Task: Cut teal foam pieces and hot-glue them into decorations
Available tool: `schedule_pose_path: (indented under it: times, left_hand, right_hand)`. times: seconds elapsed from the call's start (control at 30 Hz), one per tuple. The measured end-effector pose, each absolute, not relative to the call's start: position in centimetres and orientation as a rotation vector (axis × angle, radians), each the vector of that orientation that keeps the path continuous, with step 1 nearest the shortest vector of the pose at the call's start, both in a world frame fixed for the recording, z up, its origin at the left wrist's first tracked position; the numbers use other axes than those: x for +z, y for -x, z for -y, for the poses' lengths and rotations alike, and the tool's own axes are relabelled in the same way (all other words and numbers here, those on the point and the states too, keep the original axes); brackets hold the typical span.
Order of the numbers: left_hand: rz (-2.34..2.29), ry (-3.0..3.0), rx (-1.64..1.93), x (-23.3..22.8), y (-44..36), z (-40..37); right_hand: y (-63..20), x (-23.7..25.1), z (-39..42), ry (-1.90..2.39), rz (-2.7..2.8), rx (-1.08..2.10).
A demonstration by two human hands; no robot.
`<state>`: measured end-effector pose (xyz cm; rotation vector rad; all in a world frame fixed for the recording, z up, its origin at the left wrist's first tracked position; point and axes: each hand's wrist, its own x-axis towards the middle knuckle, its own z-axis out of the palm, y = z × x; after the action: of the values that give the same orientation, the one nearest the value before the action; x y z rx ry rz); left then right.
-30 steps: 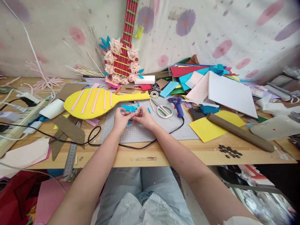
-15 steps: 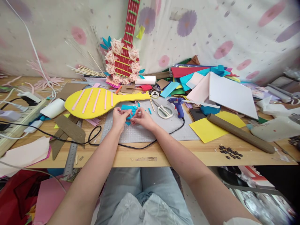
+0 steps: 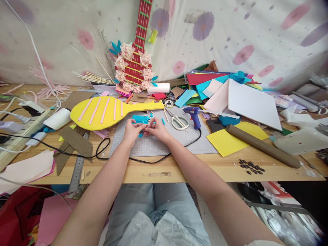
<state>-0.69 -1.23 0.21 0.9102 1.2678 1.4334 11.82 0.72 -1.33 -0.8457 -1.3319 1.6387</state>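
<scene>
My left hand (image 3: 133, 131) and my right hand (image 3: 156, 130) meet above the grey cutting mat (image 3: 153, 147), fingers pinched together. Between their fingertips is a small blue paper piece, mostly hidden by the fingers. Blue paper (image 3: 139, 119) lies on the mat just behind my left hand, with small blue scraps around it. A short blue roll (image 3: 163, 121) rests to the right of my right hand. Farther right are white-handled scissors (image 3: 180, 122) and a blue hot glue gun (image 3: 194, 116). The yellow guitar-shaped piece (image 3: 99, 112) with pink strips lies behind and left of my hands.
A red guitar model (image 3: 135, 65) with paper flowers leans on the back curtain. Coloured sheets (image 3: 207, 78) are piled at the back right. A black cable (image 3: 153, 161) crosses the mat's front. A brown roll (image 3: 263, 146), black beads (image 3: 251, 166) and a steel ruler (image 3: 77, 172) lie nearby.
The fingertips have drawn closer together, and the small blue piece between them shows less. My left hand has shifted slightly right. The things on the table stay where they were.
</scene>
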Motion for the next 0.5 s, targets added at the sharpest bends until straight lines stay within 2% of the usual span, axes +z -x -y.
schedule_pose_path:
  times: [0.23, 0.5]
  left_hand:
    - [-1.333, -0.916, 1.496, 0.38, 0.45, 1.17]
    - [-1.179, -0.826, 1.528, 0.55, 0.73, 0.99]
  right_hand:
    - [-11.59, -1.55, -0.58, 0.868, 1.353, 1.569]
    - [-11.77, -1.49, -0.55, 0.876, 1.389, 1.656]
